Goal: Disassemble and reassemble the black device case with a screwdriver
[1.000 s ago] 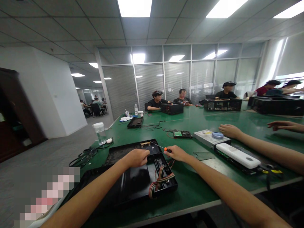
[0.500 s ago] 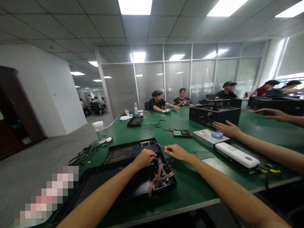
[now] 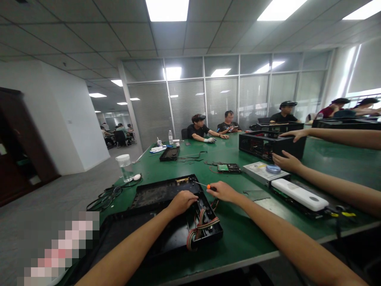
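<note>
On a big green table (image 3: pixel 163 171) with a pale front edge, lots of bits and boxes. Beyond it, a glass wall (image 3: pixel 186 99) with fine lines, and a few people (image 3: pixel 197 130) sitting at the far side. Up top, bright lights (image 3: pixel 167 10) in a grey ceiling (image 3: pixel 127 33). To the left, a white wall (image 3: pixel 73 131) and a grey floor (image 3: pixel 67 194). Close by, at the back right corner of the black case (image 3: pixel 172 240), a screwdriver (image 3: pixel 209 187) with an orange and black handle. Held in the right hand (image 3: pixel 224 192), with fingers wrapped snugly around the handle. Thin tip to the left and a little away, near a small gold piece (image 3: pixel 182 181) on the case; handle to the right. Long line of the screwdriver almost straight from side to side, with a small slant. Left hand (image 3: pixel 182 201) low over the case, with fingers bunched close together. Cannot tell about anything pinched between them. On the right end of the case, stripy wires (image 3: pixel 189 238) in loops. Further right, a silver box (image 3: pixel 256 171), a long white thing (image 3: pixel 299 194), and another person's hands (image 3: pixel 286 161) at a big black box (image 3: pixel 256 146).
</note>
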A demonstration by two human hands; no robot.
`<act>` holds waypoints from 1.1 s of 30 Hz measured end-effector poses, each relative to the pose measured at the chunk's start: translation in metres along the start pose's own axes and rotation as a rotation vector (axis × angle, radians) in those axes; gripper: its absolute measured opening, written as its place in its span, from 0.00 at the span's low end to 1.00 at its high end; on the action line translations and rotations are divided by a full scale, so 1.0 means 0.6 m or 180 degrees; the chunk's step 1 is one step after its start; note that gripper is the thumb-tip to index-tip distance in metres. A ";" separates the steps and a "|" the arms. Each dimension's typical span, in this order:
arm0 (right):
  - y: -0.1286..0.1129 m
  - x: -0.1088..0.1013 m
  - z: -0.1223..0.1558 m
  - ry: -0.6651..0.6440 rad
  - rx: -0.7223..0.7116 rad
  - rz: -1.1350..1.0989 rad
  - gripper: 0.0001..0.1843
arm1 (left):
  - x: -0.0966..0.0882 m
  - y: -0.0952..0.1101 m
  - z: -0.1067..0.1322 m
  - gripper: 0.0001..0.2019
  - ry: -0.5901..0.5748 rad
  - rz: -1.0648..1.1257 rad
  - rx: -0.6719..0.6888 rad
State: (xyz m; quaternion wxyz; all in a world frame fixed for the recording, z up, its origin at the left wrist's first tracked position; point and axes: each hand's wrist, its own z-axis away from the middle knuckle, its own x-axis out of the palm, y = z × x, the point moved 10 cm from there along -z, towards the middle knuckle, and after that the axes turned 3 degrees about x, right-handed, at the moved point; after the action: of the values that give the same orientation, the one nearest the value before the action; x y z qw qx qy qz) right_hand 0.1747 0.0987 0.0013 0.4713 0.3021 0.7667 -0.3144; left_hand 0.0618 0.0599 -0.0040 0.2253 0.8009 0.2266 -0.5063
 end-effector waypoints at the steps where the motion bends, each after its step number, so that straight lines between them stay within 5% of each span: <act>1: 0.001 -0.002 0.000 0.0022 0.0009 0.0011 0.19 | 0.000 0.001 0.000 0.11 0.0008 -0.0002 -0.0006; 8: 0.016 -0.007 -0.003 0.0126 0.0128 -0.0365 0.15 | 0.000 0.011 -0.002 0.10 -0.0113 -0.0014 0.0105; 12: 0.034 -0.024 -0.004 0.0371 0.0189 -0.1441 0.18 | 0.003 0.007 -0.003 0.09 -0.0178 0.0170 0.0122; 17: 0.058 -0.040 -0.008 0.0093 0.0363 -0.2871 0.14 | 0.002 -0.007 -0.004 0.07 -0.0164 0.0300 -0.0163; 20: 0.087 -0.067 -0.006 0.0491 0.0603 -0.3230 0.16 | 0.003 -0.009 -0.004 0.07 -0.0234 0.0297 -0.0276; 24: 0.106 -0.088 0.004 0.1188 0.0781 -0.3095 0.18 | 0.001 -0.008 -0.006 0.07 -0.0272 0.0305 -0.0368; 33: 0.024 -0.106 0.016 0.1267 0.0104 -0.1530 0.15 | 0.006 -0.009 -0.007 0.10 -0.0405 0.0445 -0.0403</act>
State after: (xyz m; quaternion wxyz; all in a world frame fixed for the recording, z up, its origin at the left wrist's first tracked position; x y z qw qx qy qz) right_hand 0.2146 0.0896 0.0532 0.2192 0.1753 0.8882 -0.3637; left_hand 0.0630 0.0671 -0.0060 0.3241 0.7652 0.1870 -0.5239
